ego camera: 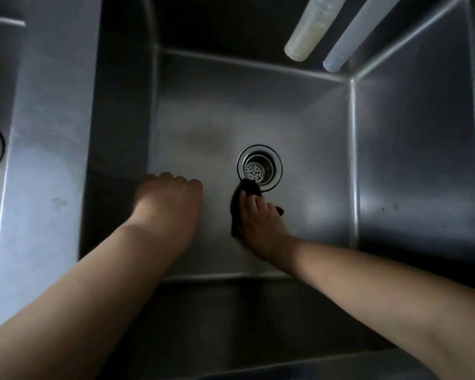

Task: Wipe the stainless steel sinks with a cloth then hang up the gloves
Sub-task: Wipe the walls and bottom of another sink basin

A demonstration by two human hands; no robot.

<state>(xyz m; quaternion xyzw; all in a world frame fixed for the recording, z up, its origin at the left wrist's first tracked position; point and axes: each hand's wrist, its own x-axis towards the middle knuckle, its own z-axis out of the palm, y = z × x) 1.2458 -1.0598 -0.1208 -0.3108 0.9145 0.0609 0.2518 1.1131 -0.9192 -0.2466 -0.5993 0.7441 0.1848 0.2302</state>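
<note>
A deep steel sink (395, 160) was viewed from above, both bare forearms reaching down into it. A dark cloth (247, 189) was pressed flat against the sink floor under the right hand (261, 223), its fingers spread and nearly straight over the fabric, the cloth's leading edge touching the near rim of the drain (259, 168). Whether the thumb was hooked round the cloth could not be made out. The left hand (170, 198) was held just beside, to the left of the cloth, knuckles up and fingers bent downward with their tips hidden; nothing was seen in it, and contact with the floor could not be confirmed.

The wiping step was judged to be in hand, with the floor around the drain being worked. A faint brownish smear (200, 138) remained on the floor beyond the left hand, so the next stroke would likely need to be carried forward and left over it, with steady downward pressure kept on the cloth. A second sink (0, 105) was partly seen at the left edge and was presumably to be wiped too. Two pale tubes (310, 28) hung over the far wall. No gloves were in view.
</note>
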